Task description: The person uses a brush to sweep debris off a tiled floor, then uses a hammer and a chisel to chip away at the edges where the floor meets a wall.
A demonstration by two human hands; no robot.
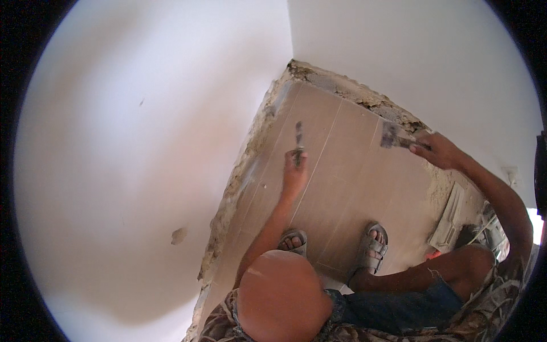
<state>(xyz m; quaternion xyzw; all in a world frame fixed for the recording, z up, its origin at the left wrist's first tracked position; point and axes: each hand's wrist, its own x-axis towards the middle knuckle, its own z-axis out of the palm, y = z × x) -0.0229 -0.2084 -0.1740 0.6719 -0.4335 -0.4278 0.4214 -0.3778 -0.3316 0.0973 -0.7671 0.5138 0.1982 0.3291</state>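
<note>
My left hand grips a narrow-bladed tool over the brown tiled floor, its blade pointing toward the corner. My right hand is closed on the handle of a wide, blurred scraper-like tool, whose head is at the rough, broken band along the foot of the right wall. A similar crumbly band runs along the foot of the left wall.
My sandalled feet and bent knee occupy the lower middle. A long pale panel, a cable and jumbled, partly hidden items lie at the right behind my arm. A socket is on the right wall.
</note>
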